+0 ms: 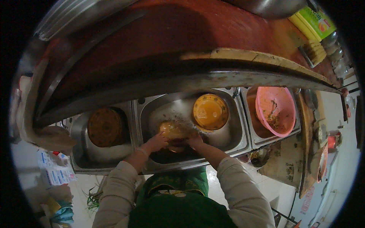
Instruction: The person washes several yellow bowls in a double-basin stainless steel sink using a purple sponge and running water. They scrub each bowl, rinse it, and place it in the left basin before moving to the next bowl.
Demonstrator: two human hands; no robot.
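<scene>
Both of my hands are in the middle basin of a stainless steel sink (238,142). My left hand (158,141) grips the left edge of a yellow-orange plate (174,131), its fingers on the rim. At the plate's right side is my right hand (195,140), its fingers blurred and partly hidden, so its hold is unclear. Another rounded edge shows just below the plate. Dark bits lie on the basin floor behind it. To the right rear, a stack of yellow-orange plates (211,112) with a patterned rim stands in the same basin.
Brown patterned plates (104,127) are stacked in the left basin. A pink plastic basket (276,111) with food scraps sits over the right basin. A red counter (171,34) with a raised edge runs behind the sink. On it at the right lie a brush (313,52) and a green-yellow box (315,24).
</scene>
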